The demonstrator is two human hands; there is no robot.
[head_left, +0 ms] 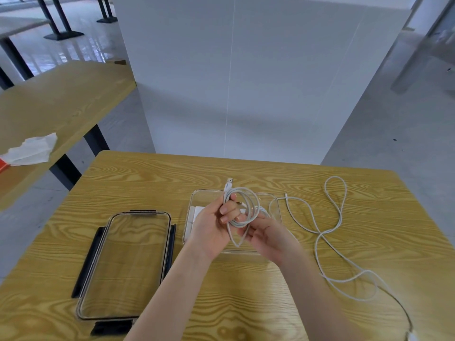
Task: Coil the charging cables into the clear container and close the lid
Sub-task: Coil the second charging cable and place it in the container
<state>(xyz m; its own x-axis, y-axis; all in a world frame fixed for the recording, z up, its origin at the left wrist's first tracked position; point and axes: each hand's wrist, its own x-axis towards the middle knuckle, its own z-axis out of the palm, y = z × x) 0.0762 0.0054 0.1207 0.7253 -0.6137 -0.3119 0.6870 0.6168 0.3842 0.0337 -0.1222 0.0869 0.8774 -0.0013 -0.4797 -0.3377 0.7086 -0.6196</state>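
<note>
Table [246, 303]: front lying bare. Clear container [277, 212] (lid [125, 264] off) holding white blocks [194, 215]; left hand [211, 230] and right hand [266, 233] both gripping coiled cable [246, 205].

Both bare forearms enter from the lower edge and converge at centre, the left forearm rising steeply, the right angled in from the lower right. The left hand [213, 223] is raised with palm turned toward the camera, thumb and fingers closed around a coiled white cable [242, 207], the loops standing above and to the right of the grip and the plug end projecting straight up beyond it. The right hand [264, 232] sits just below and beside that grip, fingers curled and pinching the lower loop hanging beneath it.
</note>
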